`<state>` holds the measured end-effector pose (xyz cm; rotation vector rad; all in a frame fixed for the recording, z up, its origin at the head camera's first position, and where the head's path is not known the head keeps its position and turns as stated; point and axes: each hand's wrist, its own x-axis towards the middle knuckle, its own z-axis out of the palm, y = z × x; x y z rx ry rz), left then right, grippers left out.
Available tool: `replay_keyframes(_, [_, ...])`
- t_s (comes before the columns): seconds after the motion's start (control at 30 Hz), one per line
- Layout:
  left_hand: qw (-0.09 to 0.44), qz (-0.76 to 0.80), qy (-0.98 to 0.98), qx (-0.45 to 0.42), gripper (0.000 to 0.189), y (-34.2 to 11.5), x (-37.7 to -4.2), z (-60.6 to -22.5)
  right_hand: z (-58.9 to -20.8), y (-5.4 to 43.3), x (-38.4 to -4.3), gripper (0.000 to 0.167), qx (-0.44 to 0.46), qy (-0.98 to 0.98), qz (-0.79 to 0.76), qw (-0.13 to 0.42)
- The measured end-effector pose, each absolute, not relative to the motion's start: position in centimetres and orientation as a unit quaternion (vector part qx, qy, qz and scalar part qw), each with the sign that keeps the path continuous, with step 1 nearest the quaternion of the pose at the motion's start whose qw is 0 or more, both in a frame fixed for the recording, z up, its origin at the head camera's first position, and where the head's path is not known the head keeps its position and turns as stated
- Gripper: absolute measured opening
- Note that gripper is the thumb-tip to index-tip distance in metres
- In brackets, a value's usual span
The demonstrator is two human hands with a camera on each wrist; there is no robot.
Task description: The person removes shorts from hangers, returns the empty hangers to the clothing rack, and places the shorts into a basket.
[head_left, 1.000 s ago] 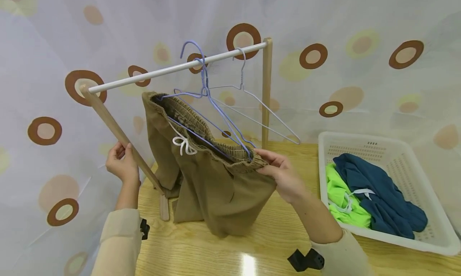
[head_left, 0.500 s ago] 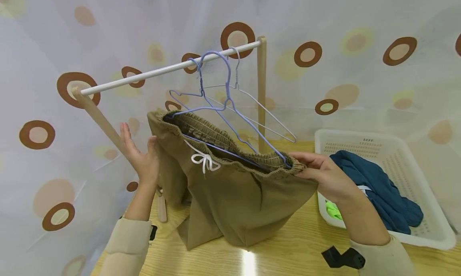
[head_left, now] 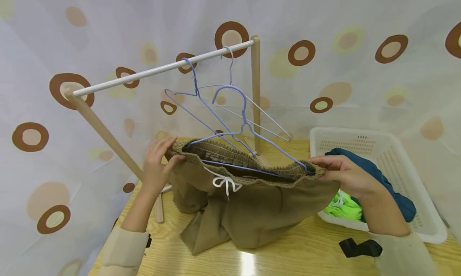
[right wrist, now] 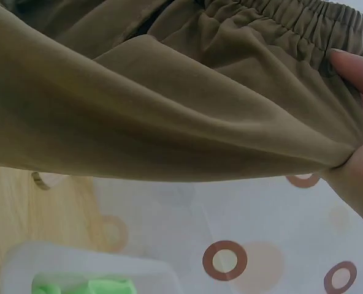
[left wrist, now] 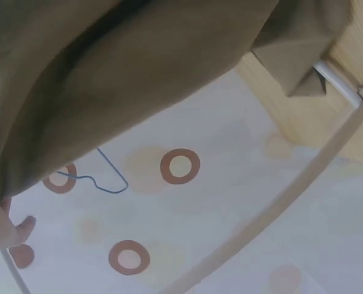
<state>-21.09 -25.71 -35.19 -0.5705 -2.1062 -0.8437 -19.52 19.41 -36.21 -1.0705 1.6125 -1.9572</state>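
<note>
Brown drawstring shorts (head_left: pixel 252 212) hang between my hands in the head view, with a white bow at the front. Inside their elastic waistband sits a blue wire hanger (head_left: pixel 264 140), its hook standing free in front of and below the rail. At the left end of the waistband, my left hand (head_left: pixel 155 168) holds the cloth between thumb and fingers. My right hand (head_left: pixel 351 176) pinches the opposite end, by the hanger's corner. The right wrist view shows the gathered waistband (right wrist: pixel 316 30) under that hand's fingers; cloth fills much of the left wrist view.
Behind stands a rack with a white rail (head_left: pixel 158 70) and wooden posts (head_left: pixel 255 91). A second blue hanger (head_left: pixel 196 83) and a pale hanger (head_left: pixel 273 123) hang on it. At right, a white basket (head_left: pixel 414 168) holds green (head_left: pixel 345 208) and dark blue (head_left: pixel 381 176) garments.
The shorts and their hanger have moved right and down, the hook dropping away from rail height. My left hand has left the rack's post and taken the waistband's left end.
</note>
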Motion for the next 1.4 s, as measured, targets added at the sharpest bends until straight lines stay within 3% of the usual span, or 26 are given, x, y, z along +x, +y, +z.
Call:
replay_keyframes(0.37, [0.355,-0.247,-0.848,-0.307,0.058,-24.8,-19.5,-37.2,-37.8,20.4,-19.4,0.067,-0.399,0.560,-0.687,0.234])
replay_keyframes(0.8, [0.323,-0.252,-0.851,-0.329,0.043,-23.5,-17.6,-39.7,-38.3,19.5,-19.0,0.059,-0.382,0.600,-0.654,0.257])
replay_keyframes(1.07, [0.295,-0.254,-0.871,-0.299,0.009,-22.4,-16.8,-40.0,-38.4,19.5,-19.1,0.053,-0.385,0.577,-0.661,0.286])
replay_keyframes(1.23, [0.279,-0.251,-0.885,-0.276,0.014,-22.0,-16.4,-40.4,-38.8,19.7,-18.9,0.052,-0.361,0.596,-0.661,0.279])
replay_keyframes(1.4, [0.267,-0.263,-0.893,-0.250,0.023,-22.1,-15.9,-40.9,-39.2,19.9,-18.1,0.046,-0.308,0.671,-0.636,0.226])
